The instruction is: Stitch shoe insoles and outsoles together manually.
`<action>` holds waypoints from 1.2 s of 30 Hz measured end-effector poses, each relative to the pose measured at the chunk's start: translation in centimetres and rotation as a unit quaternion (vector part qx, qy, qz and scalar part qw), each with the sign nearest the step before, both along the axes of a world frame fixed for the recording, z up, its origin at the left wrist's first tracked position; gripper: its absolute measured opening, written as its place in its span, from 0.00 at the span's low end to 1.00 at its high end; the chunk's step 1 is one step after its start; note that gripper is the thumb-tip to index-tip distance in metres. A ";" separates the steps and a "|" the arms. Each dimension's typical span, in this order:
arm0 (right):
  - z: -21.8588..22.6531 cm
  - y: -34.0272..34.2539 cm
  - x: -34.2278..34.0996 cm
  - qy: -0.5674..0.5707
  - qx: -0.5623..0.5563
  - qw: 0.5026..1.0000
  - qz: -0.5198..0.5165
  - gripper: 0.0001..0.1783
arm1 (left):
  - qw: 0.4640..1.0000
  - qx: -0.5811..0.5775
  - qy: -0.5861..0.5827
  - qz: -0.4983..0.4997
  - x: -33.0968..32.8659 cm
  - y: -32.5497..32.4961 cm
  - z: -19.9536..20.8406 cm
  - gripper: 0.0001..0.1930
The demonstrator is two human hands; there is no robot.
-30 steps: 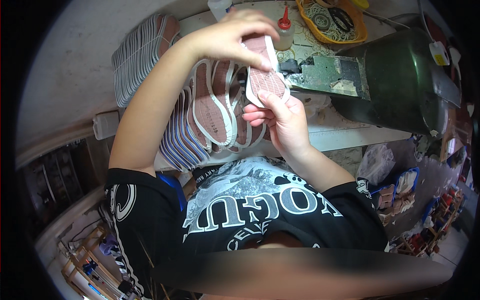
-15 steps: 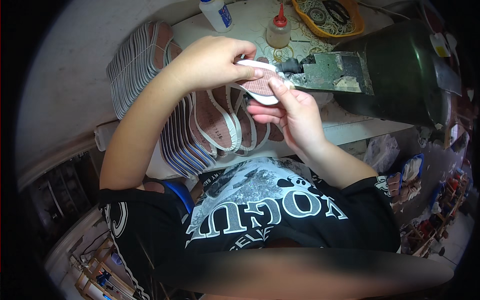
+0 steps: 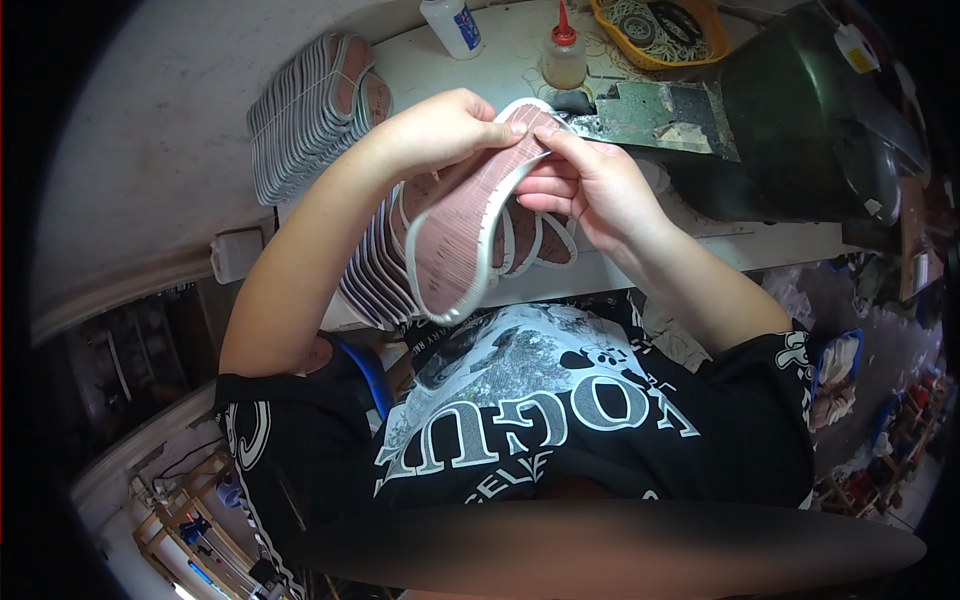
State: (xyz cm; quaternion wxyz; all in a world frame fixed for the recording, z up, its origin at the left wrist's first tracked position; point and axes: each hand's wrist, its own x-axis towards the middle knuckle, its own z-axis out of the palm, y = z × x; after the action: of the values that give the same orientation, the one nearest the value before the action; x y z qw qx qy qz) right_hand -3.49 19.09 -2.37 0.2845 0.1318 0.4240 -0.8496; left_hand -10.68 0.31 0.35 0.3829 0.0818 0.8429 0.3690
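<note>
A shoe insole (image 3: 455,235) with a reddish-brown face and a white edge strip slants from the machine's tip toward my shirt. My left hand (image 3: 445,130) is closed on its far end, thumb pressed on the brown face. On the same end, from the right, my right hand (image 3: 600,185) pinches the edge between thumb and fingers. Right beside the insole's far end is the dark tip of a green machine arm (image 3: 650,115); whether they touch I cannot tell. Below the held piece lie loose insoles (image 3: 555,240) and a row of stacked insoles (image 3: 372,268), partly covered.
A tied bundle of insoles (image 3: 300,125) stands at the far left. Along the back are a white bottle (image 3: 450,25), a red-tipped glue bottle (image 3: 564,62) and a yellow basket (image 3: 612,38) of rings and bands. The machine's big dark green body (image 3: 790,120) fills the right.
The insole has swung round: its near end now extends toward my body and its whole brown face shows. Both hands stay on its far end. The view has shifted slightly.
</note>
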 end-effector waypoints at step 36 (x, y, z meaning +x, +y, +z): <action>-4.7 -6.1 5.3 0.500 0.453 0.736 0.053 0.24 | 0.814 -0.245 0.311 0.424 14.8 -23.2 -12.2 0.32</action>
State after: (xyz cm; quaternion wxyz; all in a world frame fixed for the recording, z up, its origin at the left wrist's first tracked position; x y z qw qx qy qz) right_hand 1.86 13.01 -7.11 -0.0179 -0.2216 0.8463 -0.4841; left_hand 4.15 -22.86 -11.90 -0.0870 -0.2697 0.9309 0.2306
